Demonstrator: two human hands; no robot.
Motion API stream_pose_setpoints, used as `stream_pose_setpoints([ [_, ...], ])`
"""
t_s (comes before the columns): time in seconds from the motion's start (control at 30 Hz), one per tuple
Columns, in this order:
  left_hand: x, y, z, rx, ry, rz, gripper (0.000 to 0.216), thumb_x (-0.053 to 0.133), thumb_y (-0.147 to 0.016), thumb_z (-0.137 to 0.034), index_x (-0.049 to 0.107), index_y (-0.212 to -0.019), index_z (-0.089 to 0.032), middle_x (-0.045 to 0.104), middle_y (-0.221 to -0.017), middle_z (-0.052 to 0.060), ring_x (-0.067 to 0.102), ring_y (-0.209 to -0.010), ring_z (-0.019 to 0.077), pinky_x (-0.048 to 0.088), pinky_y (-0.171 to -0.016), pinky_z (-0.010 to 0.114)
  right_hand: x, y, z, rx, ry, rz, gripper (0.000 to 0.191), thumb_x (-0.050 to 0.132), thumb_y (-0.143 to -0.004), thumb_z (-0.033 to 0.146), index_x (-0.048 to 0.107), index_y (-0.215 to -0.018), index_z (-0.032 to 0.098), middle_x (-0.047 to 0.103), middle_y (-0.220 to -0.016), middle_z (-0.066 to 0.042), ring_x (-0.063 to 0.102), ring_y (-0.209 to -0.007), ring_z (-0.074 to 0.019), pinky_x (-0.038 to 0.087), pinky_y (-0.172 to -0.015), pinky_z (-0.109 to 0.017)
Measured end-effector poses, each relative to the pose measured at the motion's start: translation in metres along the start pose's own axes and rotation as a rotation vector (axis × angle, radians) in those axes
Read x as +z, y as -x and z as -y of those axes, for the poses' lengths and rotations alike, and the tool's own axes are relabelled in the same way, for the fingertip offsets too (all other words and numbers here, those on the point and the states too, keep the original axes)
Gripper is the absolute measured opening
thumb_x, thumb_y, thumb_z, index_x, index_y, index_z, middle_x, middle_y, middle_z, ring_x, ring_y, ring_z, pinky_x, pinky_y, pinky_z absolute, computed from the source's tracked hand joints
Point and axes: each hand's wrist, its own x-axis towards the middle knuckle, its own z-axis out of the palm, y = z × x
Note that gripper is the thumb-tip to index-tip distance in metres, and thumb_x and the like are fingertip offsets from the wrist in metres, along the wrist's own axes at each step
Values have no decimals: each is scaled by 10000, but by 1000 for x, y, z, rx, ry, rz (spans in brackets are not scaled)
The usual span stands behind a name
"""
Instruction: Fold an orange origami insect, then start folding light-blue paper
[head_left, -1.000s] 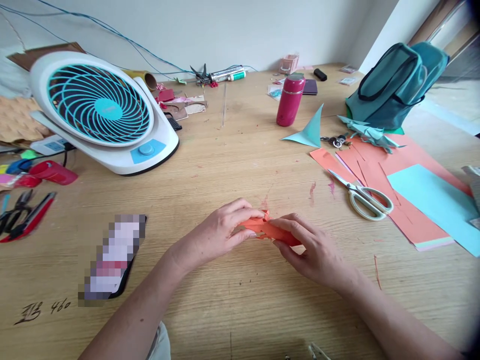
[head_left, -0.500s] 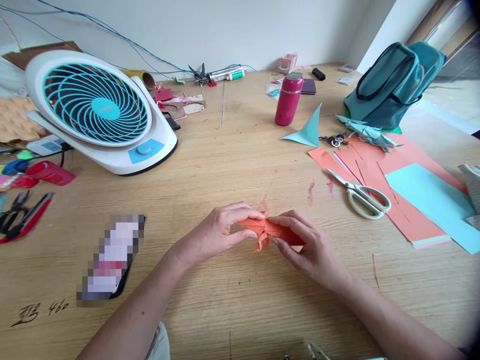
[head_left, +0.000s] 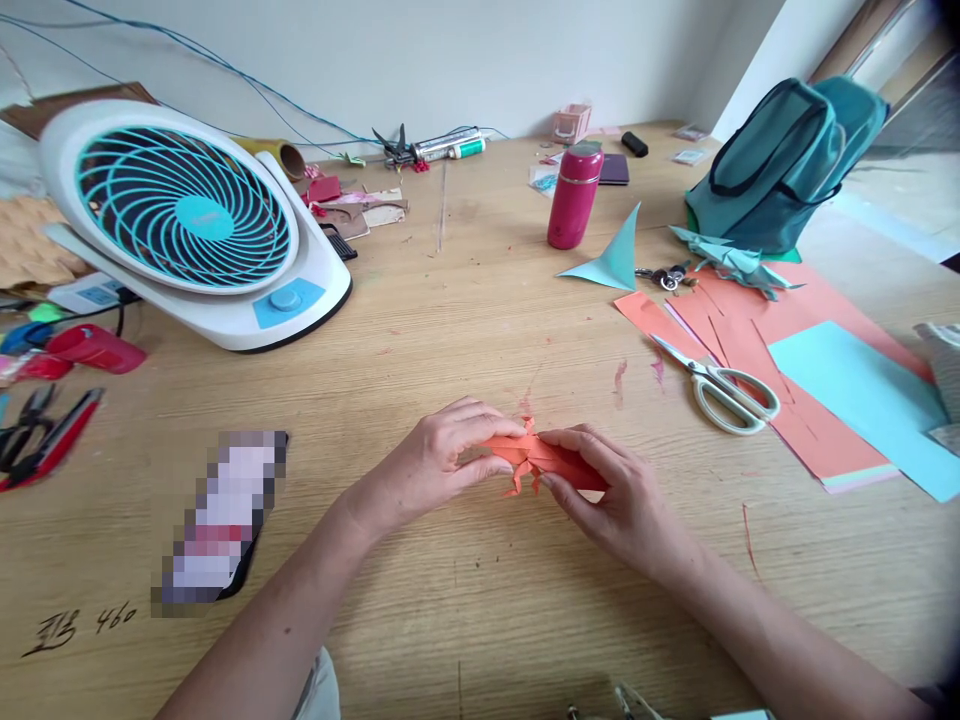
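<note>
Holding an orange folded-paper figure (head_left: 551, 460) toward six o'clock from the magenta flask (head_left: 574, 200) on the wooden table (head_left: 427, 330). Pinching its nine o'clock end between the nearly closed thumb and fingers of the left hand (head_left: 444, 455), and clasping its three o'clock end in the half-curled right hand (head_left: 616, 492). Exposing thin paper legs (head_left: 517, 481) toward six o'clock between the two, and facing pale-handled scissors (head_left: 707, 377) past two o'clock, a fan (head_left: 204, 218) near ten.

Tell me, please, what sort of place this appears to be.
Probably a craft table, at home or in a small workshop: scissors rest partly on coloured paper sheets, a folded blue-green paper figure lies near, and the left hand and right hand hold folded orange paper.
</note>
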Motion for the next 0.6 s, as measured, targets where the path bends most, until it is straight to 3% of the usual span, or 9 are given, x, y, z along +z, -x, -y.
stream_pose_setpoints([
  [0.3,4,1,0,-60,31,-13,260,700,-913,-232,711,-1173,-236,751,-1147,63,693,-1063,199,544,-946,326,-3,0,-5,-15,39,19,261,607,-968,224,633,-1228,225,704,-1094,-91,692,-956,-213,577,-806,-338],
  [0.6,10,3,1,-54,-22,-44,282,672,-923,-179,692,-1200,-224,730,-1144,72,678,-1072,198,551,-940,338,-2,0,-5,64,-20,-7,206,653,-935,211,652,-1141,208,711,-1007,-53,704,-849,-164,584,-743,-269],
])
